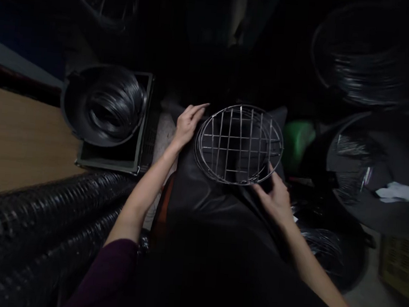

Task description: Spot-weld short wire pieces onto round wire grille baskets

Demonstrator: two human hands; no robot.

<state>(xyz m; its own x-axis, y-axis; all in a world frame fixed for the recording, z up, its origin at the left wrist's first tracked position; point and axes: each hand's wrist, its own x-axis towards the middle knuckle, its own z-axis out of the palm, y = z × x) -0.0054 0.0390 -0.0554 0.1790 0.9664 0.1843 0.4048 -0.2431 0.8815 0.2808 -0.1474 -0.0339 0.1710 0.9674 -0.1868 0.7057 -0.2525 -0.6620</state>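
A round wire grid (239, 143) of shiny metal lies on the dark cloth over my lap (207, 201). My left hand (187, 123) rests at its left rim, fingers curved along the ring and touching it. At the lower right rim my right hand (275, 195) has its fingers closed on the wire edge. The grid lies roughly flat, tilted slightly towards me.
A black tub (103, 104) holding a coil of dark wire sits in a tray at the left. Rolled black mesh (37, 220) lies along the lower left, beside a wooden board (16, 137). More wire coils (370, 58) and a dark basin (378, 173) are at the right, and a green object (297, 140).
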